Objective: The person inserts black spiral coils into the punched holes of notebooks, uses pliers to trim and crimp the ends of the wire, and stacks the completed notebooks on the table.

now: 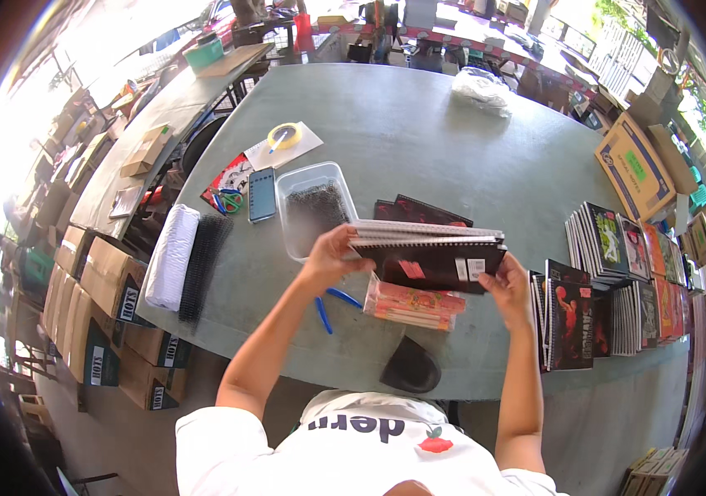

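Between both hands I hold a small stack of spiral notebooks (439,263) with black covers, raised above the table and tilted. My left hand (333,259) grips the stack's left end, and my right hand (508,289) grips its right end, thumb on the cover near a white label. Under the stack lies a bundle of pink and orange notebooks (411,307). Behind it, more dark red-and-black notebooks (431,211) lie partly hidden. Blue-handled pliers (325,316) rest by my left forearm. A clear plastic tub (349,186) holds black wire coils (313,207).
Stacks of spiral notebooks (572,322) stand at the table's right, before an open carton (635,165). To the left lie a white roll (173,256), black coils (206,264), a phone (262,196), scissors (226,200) and tape (284,136). A black rounded object (411,366) sits at the near edge.
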The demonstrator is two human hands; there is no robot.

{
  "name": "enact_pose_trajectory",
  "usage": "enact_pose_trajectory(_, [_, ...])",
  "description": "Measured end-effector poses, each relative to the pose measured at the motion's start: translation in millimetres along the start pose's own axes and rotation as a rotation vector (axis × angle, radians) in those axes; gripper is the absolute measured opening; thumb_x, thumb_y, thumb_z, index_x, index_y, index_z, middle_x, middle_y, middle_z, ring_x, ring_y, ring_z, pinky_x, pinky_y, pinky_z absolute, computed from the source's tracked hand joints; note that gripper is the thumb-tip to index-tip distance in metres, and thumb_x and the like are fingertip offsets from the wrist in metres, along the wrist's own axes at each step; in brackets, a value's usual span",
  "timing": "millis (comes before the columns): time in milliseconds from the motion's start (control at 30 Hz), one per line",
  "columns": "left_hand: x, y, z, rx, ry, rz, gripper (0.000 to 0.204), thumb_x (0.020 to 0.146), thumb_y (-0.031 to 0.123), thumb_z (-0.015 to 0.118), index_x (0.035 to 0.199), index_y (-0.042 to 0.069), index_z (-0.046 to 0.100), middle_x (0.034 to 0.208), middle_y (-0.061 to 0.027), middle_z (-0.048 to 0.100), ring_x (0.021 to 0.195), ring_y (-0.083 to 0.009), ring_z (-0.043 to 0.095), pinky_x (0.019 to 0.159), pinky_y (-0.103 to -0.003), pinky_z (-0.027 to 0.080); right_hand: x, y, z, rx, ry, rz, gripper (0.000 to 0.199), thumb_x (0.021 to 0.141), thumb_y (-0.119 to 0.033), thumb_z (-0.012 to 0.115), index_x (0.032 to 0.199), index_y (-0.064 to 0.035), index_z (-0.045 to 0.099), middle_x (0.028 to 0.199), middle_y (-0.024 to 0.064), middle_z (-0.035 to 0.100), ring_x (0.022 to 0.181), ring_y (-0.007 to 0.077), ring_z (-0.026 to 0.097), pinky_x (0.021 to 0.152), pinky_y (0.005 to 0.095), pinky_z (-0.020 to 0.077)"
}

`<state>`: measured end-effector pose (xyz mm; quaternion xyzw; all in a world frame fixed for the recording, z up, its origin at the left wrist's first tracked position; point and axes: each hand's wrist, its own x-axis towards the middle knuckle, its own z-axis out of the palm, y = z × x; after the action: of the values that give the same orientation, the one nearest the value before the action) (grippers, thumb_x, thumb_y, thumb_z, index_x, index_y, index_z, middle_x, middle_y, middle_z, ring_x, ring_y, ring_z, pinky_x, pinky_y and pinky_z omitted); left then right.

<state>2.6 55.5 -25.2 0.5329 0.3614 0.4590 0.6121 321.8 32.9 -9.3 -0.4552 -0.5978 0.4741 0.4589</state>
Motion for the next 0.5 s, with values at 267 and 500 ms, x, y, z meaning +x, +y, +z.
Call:
enact_pose_trajectory(267, [-10.8, -43.0, 61.8, 0.000, 0.132, 0.209, 0.076, 0.074, 0.022, 0.076, 0.130, 0.003, 0.029, 0.123, -0.0094, 0.043, 0.117, -0.0199, 0.038, 0.102, -0.035, 0.030, -21.1, 73.3, 31.8, 0.252, 0.231, 0.054, 0.052, 0.073, 0.000, 0.066, 0.120, -0.0053, 0.045, 0.103, 0.0020, 0.055, 0.096, 0.0121, 0.051, 0.083, 0.0276, 0.0431])
enact_pose_trajectory(500, [-27.1, -50.3, 54.3, 0.013, 0.239, 0.249, 0.086, 0.080, 0.048, 0.064, 0.138, 0.003, 0.020, 0.135, -0.0151, 0.032, 0.129, -0.0235, 0.027, 0.107, -0.037, 0.019, -7.6, 19.8, 32.4, 0.261, 0.409, -0.298, 0.039, 0.080, -0.017, 0.068, 0.112, -0.0022, 0.050, 0.087, 0.0017, 0.057, 0.079, 0.0103, 0.053, 0.073, 0.0251, 0.0434])
